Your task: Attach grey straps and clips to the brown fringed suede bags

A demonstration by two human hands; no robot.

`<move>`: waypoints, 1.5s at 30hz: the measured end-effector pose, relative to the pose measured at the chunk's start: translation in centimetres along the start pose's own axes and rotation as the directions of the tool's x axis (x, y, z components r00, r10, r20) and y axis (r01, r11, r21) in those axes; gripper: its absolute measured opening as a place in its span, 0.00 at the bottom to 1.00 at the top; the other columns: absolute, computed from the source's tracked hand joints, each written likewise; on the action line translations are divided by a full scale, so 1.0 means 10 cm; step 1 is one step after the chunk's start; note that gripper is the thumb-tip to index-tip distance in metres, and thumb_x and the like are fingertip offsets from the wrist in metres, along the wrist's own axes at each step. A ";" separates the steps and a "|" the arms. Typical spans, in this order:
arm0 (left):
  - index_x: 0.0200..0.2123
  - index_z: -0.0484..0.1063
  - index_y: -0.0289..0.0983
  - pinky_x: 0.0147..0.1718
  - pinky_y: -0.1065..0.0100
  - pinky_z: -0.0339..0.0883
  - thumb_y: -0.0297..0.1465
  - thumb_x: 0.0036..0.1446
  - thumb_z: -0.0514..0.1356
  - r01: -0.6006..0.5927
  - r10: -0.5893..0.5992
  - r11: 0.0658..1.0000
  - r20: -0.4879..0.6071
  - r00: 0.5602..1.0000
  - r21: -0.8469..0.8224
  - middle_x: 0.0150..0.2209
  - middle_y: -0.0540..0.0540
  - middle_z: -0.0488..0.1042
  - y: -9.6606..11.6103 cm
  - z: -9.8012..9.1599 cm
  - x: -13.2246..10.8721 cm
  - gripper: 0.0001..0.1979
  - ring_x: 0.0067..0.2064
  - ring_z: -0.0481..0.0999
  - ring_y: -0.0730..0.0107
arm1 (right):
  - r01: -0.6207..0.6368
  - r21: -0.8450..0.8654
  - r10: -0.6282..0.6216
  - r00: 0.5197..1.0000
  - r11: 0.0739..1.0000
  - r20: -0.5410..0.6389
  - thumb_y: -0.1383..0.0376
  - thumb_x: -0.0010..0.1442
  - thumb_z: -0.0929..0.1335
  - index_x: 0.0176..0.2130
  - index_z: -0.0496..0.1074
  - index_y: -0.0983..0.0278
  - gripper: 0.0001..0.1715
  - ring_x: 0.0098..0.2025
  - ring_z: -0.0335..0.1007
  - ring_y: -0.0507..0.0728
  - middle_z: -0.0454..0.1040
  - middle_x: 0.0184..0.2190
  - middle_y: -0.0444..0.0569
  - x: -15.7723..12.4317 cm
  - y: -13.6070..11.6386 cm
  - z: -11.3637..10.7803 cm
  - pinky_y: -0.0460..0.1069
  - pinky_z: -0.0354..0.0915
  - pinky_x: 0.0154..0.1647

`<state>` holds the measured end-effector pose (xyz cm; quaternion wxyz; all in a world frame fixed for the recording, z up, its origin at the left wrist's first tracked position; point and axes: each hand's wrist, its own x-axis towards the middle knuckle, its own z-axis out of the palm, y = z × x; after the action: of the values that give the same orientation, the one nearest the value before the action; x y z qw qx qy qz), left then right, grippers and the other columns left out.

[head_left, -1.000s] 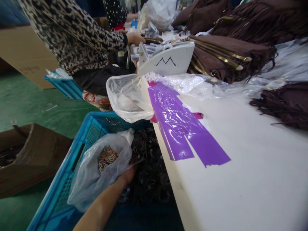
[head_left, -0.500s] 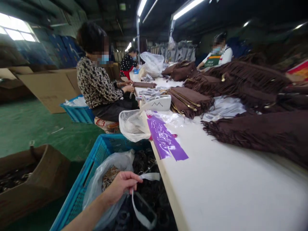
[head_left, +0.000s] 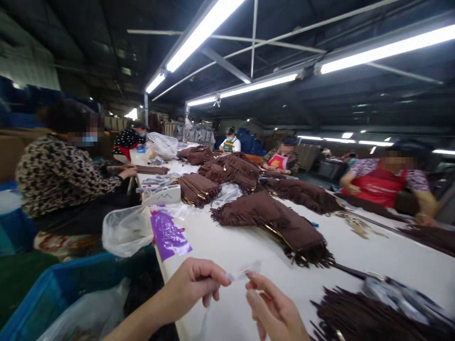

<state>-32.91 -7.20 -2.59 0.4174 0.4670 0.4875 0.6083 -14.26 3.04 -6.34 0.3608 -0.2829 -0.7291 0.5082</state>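
Note:
My left hand is closed, pinching a thin whitish strip between thumb and fingertips. One end of the strip points right, blurred, and a fainter length hangs below the hand. Close by on the right, my right hand has its fingers partly curled and apart, its fingertips at the free end of the strip. Both hands are above the front of the white table. Beyond them lie brown fringed bags with gold zips.
Purple tape and a clear plastic bag are at the table's left edge. A blue crate stands below. More brown fringe lies at near right. Several people work around the table, one in a red apron at right.
My view has swung right and up. My left hand has brought the strip from above the crate to above the table, and my right hand has come into view beside it.

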 end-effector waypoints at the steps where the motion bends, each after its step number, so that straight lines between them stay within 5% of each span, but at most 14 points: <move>1: 0.30 0.81 0.34 0.18 0.76 0.62 0.35 0.49 0.67 0.017 -0.017 1.000 0.023 1.000 0.011 0.32 0.43 0.76 -0.03 0.10 0.03 0.09 0.25 0.72 0.73 | -0.022 0.072 0.023 1.000 0.997 -0.009 0.46 0.59 0.68 0.48 0.75 0.63 0.27 0.19 0.62 0.50 0.72 0.30 0.46 0.05 -0.03 0.02 0.44 0.58 0.12; 6: 0.32 0.79 0.32 0.20 0.75 0.62 0.33 0.51 0.63 0.070 -0.074 0.995 0.064 0.995 0.073 0.22 0.48 0.72 -0.23 0.40 0.06 0.10 0.23 0.68 0.76 | 0.012 0.115 -0.015 1.000 0.993 0.024 0.45 0.57 0.69 0.36 0.78 0.64 0.25 0.18 0.62 0.51 0.69 0.22 0.43 0.06 -0.03 -0.04 0.46 0.62 0.18; 11: 0.44 0.70 0.35 0.15 0.77 0.55 0.30 0.43 0.63 0.136 -0.135 0.990 0.014 0.991 -0.034 0.27 0.51 0.75 -0.35 0.48 0.10 0.21 0.20 0.67 0.77 | -0.071 0.045 0.073 0.995 0.996 -0.066 0.41 0.57 0.65 0.33 0.74 0.63 0.28 0.21 0.69 0.56 0.72 0.19 0.44 0.05 0.13 -0.20 0.48 0.67 0.25; 16: 0.33 0.73 0.33 0.17 0.76 0.52 0.28 0.42 0.58 0.196 -0.200 0.972 0.014 0.980 0.126 0.23 0.50 0.74 -0.36 0.55 0.15 0.12 0.19 0.65 0.78 | 0.059 -0.193 -0.083 0.989 0.979 -0.118 0.45 0.63 0.60 0.27 0.67 0.59 0.25 0.18 0.65 0.54 0.68 0.15 0.41 0.06 0.10 -0.23 0.47 0.62 0.24; 22: 0.37 0.76 0.32 0.27 0.72 0.55 0.31 0.43 0.63 0.141 -0.138 0.977 -0.034 0.990 0.159 0.22 0.55 0.68 -0.37 0.64 0.09 0.15 0.25 0.63 0.76 | 0.125 -0.226 -0.136 0.990 0.966 -0.034 0.49 0.65 0.59 0.26 0.65 0.59 0.22 0.17 0.63 0.53 0.64 0.14 0.38 -0.05 0.03 -0.19 0.46 0.60 0.23; 27: 0.26 0.71 0.34 0.26 0.71 0.54 0.35 0.48 0.57 0.173 -0.159 0.967 -0.091 0.983 0.184 0.21 0.54 0.65 -0.54 0.73 0.00 0.09 0.24 0.61 0.75 | 0.042 -0.059 -0.044 0.998 0.997 -0.034 0.45 0.64 0.59 0.26 0.64 0.59 0.25 0.16 0.61 0.52 0.64 0.14 0.38 -0.16 0.22 -0.16 0.46 0.60 0.21; 32: 0.24 0.67 0.36 0.23 0.72 0.51 0.31 0.48 0.55 0.229 -0.218 0.924 -0.070 0.973 0.307 0.20 0.54 0.65 -0.70 0.78 -0.08 0.05 0.22 0.59 0.76 | -0.103 0.200 0.140 0.974 0.974 -0.179 0.38 0.60 0.61 0.25 0.63 0.60 0.31 0.15 0.58 0.51 0.61 0.13 0.37 -0.15 0.39 -0.19 0.45 0.58 0.18; 37: 0.36 0.72 0.35 0.25 0.72 0.49 0.30 0.46 0.59 0.227 -0.239 0.957 0.044 0.970 0.181 0.20 0.58 0.59 -0.68 0.82 -0.12 0.11 0.23 0.55 0.76 | -0.132 0.236 0.140 0.990 0.963 -0.017 0.39 0.57 0.65 0.26 0.66 0.62 0.30 0.14 0.54 0.48 0.62 0.13 0.37 -0.14 0.19 -0.24 0.43 0.51 0.15; 40: 0.30 0.73 0.34 0.27 0.71 0.49 0.34 0.46 0.62 0.190 -0.195 0.978 0.061 0.979 0.083 0.21 0.55 0.60 -0.64 0.85 -0.11 0.09 0.25 0.56 0.76 | -0.253 0.414 0.194 0.965 0.874 0.179 0.41 0.56 0.67 0.27 0.64 0.62 0.28 0.12 0.46 0.45 0.59 0.12 0.34 -0.16 0.05 -0.23 0.42 0.42 0.13; 42: 0.25 0.70 0.35 0.28 0.70 0.51 0.37 0.48 0.61 0.179 -0.188 0.979 0.097 0.977 0.092 0.21 0.54 0.61 -0.64 0.86 -0.13 0.10 0.26 0.58 0.74 | -0.281 0.388 0.180 0.944 0.878 0.277 0.41 0.55 0.68 0.25 0.63 0.62 0.29 0.11 0.47 0.44 0.59 0.13 0.34 -0.14 0.01 -0.24 0.42 0.41 0.12; 45: 0.22 0.68 0.36 0.25 0.71 0.50 0.36 0.48 0.57 0.242 -0.266 0.953 0.126 0.956 0.182 0.18 0.55 0.61 -0.69 0.84 -0.20 0.09 0.23 0.57 0.75 | -0.234 0.411 0.204 0.972 0.881 0.117 0.39 0.48 0.71 0.25 0.62 0.62 0.31 0.10 0.46 0.43 0.56 0.13 0.32 -0.06 0.03 -0.35 0.40 0.42 0.10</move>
<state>-23.89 -6.21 -8.91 0.4877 0.4772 0.5595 0.4705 -11.06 4.56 -5.98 0.3277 -0.2610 -0.5774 0.7008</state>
